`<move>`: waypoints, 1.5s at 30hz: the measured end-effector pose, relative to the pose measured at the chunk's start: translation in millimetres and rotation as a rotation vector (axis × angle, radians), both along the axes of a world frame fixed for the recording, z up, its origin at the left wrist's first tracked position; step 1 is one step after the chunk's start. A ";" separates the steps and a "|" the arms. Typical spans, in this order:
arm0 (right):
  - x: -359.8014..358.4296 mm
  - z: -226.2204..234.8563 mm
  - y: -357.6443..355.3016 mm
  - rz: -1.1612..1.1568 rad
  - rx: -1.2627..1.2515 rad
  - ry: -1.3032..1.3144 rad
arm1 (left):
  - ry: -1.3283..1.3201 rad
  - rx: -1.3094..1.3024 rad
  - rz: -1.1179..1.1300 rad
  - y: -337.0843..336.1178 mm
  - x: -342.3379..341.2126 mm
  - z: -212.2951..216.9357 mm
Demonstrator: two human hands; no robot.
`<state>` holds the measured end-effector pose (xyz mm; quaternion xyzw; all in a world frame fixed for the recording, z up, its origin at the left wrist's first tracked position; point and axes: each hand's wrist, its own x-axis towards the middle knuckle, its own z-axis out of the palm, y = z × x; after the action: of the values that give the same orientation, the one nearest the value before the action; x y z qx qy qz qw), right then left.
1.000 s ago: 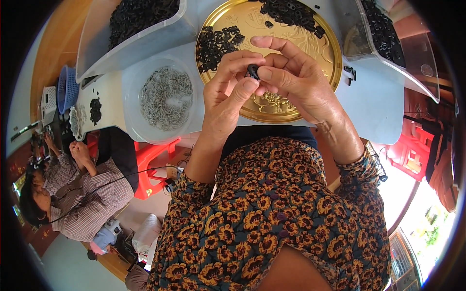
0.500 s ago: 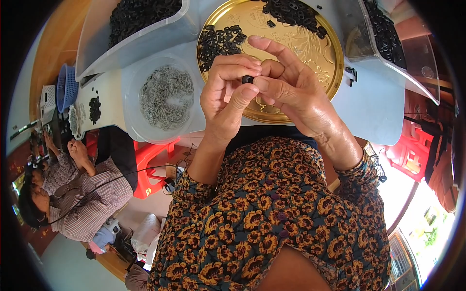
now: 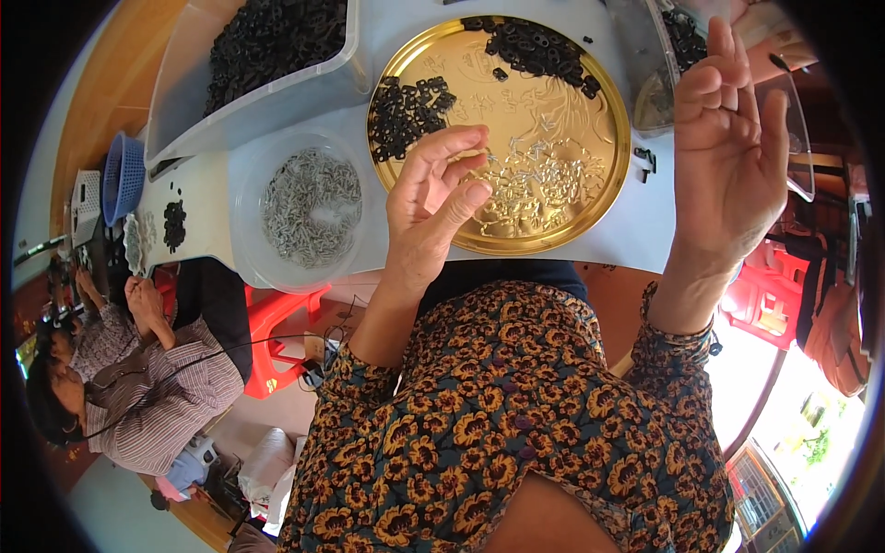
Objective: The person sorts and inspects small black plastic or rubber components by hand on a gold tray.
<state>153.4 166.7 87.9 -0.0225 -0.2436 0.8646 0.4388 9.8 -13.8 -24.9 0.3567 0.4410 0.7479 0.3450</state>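
Note:
My left hand hovers over the near left rim of the round gold tray. Its thumb and fingers curve apart with nothing visible between them. Raised at the right, near the clear bin there, is my right hand, its palm showing and its thumb spread from the fingers; I see nothing in it. On the tray sit a pile of small black square pieces, a pile of black oval ring-like pieces and scattered small silver pins.
A large clear bin of black pieces stands back left, and another clear bin back right, partly behind my right hand. A round plastic tub holds many silver pins. Several black pieces lie by the tray. A person sits at the left.
My hands have parted from the small black piece they held together. My right hand has swung right toward the bin; the piece is no longer visible. My left fingers have opened.

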 end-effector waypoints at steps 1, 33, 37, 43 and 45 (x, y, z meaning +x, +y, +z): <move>2.4 3.2 -0.6 -0.037 -0.018 -0.034 | -0.002 0.011 -0.010 2.6 1.8 1.4; -92.7 -112.9 28.4 -0.114 1.740 -1.422 | -0.046 -0.107 0.055 -4.6 -2.5 -0.2; -101.1 -110.0 33.0 -0.063 1.732 -1.438 | -0.059 -0.118 0.055 -5.4 -2.2 -1.7; -112.6 -108.7 35.9 0.046 1.879 -1.503 | -0.067 -0.136 0.067 -4.1 -1.9 -2.7; -112.9 -112.2 34.0 0.034 1.961 -1.523 | -0.041 -0.147 0.096 -3.9 -2.3 -2.9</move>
<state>40.5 200.7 -24.3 -0.1780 -0.9799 0.0903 0.0062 7.5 -17.7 -27.8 0.2933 0.5041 0.7364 0.3430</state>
